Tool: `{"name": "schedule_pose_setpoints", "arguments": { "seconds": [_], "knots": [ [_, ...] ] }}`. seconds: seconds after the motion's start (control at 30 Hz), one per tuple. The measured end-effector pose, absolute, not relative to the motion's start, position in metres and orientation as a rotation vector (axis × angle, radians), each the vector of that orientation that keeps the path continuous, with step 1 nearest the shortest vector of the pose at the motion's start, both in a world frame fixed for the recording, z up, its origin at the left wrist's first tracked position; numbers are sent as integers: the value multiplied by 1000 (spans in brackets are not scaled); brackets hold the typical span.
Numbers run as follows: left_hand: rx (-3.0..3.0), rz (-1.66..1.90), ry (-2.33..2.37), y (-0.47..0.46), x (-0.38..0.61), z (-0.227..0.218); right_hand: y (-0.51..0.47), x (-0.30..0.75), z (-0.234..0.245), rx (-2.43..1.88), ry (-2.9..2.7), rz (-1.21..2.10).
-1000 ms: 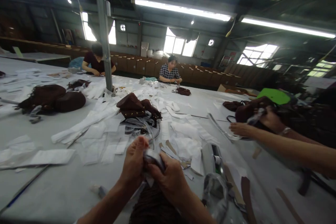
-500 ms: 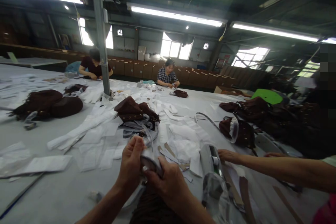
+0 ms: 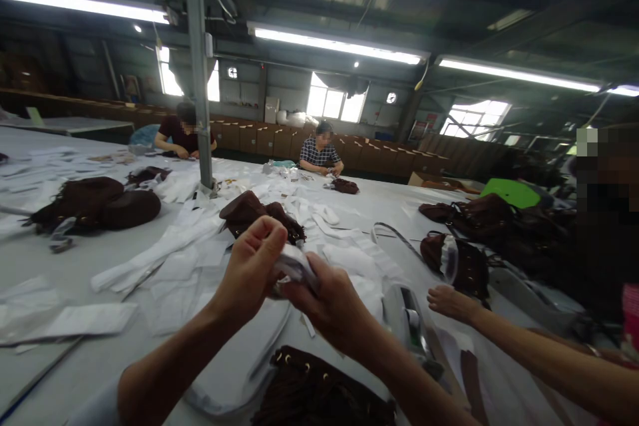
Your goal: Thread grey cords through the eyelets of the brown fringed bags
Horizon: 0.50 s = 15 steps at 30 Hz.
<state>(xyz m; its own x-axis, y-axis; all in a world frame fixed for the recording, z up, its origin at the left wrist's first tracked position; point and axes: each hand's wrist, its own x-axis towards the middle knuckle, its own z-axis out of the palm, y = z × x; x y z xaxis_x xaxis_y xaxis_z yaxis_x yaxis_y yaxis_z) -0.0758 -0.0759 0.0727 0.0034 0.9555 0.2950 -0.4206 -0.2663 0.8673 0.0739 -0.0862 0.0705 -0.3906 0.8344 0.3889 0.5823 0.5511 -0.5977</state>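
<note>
My left hand [image 3: 252, 263] pinches one end of a bent strip wrapped in whitish material [image 3: 295, 263], held above the table. My right hand [image 3: 332, 293] grips its other end, thumb and fingers closed round it. What lies under the wrapping is hidden. Below my hands is a dark brown bag [image 3: 319, 386] with gold eyelets and fringe, partly covered by my right forearm. Left of this bag, a white padded-looking piece [image 3: 237, 356] with a rounded edge lies beneath my forearms. Just beyond my hands sits another brown bag [image 3: 244, 213], partly hidden.
A tape dispenser [image 3: 403, 316] stands to the right, near a co-worker's hand [image 3: 452, 303]. White paper pieces [image 3: 174, 263] cover the middle. Brown bags lie at left [image 3: 90, 203] and right [image 3: 462, 263]. A metal post [image 3: 198, 80] rises from the table; two people work across it.
Both hands have risen with the wrapped strip. The brown bag and white piece beneath now show more. The co-worker's hand at right has drawn back slightly from the tape dispenser.
</note>
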Motion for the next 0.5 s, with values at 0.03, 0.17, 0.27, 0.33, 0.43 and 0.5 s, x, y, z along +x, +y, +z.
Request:
{"name": "schedule_pose_setpoints", "arguments": {
  "seconds": [0.03,0.17,0.27,0.33,0.43,0.5],
  "knots": [
    [1014,1647,630,-72,-75,80,-82,72,82,-1108,-2108,462],
    [1337,1468,571,-56,-87,106,-68,74,109,-1187,-2256,50],
    [1700,1112,669,-49,-98,128,-63,80,120,-1189,-2398,-163],
    [1757,1114,691,-49,-99,142,-61,79,128,-1103,-2378,-101],
    [1538,1399,583,-52,-92,152,-60,70,142,-944,-2205,192],
    [1304,1626,505,-54,-87,148,-60,65,144,-858,-2123,355]
  ]
}}
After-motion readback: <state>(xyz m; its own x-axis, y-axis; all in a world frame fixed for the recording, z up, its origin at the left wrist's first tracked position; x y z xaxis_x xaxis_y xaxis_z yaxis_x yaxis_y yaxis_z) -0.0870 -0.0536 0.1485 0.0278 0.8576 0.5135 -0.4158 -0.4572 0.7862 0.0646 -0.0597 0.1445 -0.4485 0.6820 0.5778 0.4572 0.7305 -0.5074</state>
